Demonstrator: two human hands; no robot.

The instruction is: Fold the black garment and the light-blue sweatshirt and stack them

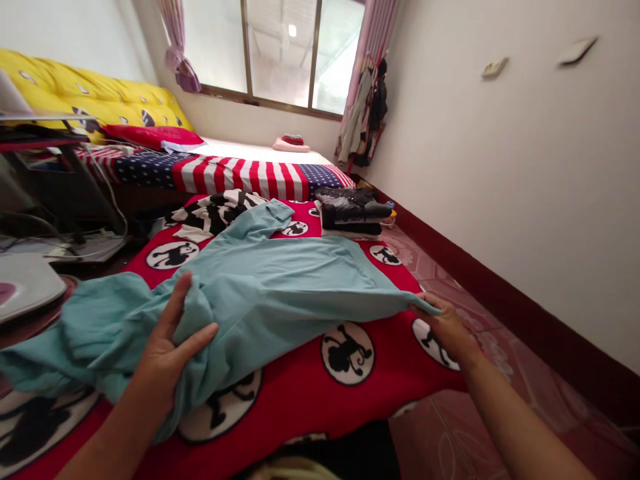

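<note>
A light teal garment [280,273] lies spread across a red blanket with black monkey medallions [320,393]. My left hand [167,347] rests on the bunched left part of the garment, thumb and fingers apart and curled into the cloth. My right hand [447,327] pinches the garment's right corner at the blanket's edge and pulls it taut. A sleeve of the garment [273,213] points away toward the far end.
A black-and-white patterned cloth [215,210] and a stack of folded dark clothes [353,210] lie at the blanket's far end. Behind is a bed with a stars-and-stripes cover [240,173]. A white wall [525,167] runs along the right, tiled floor [450,427] below.
</note>
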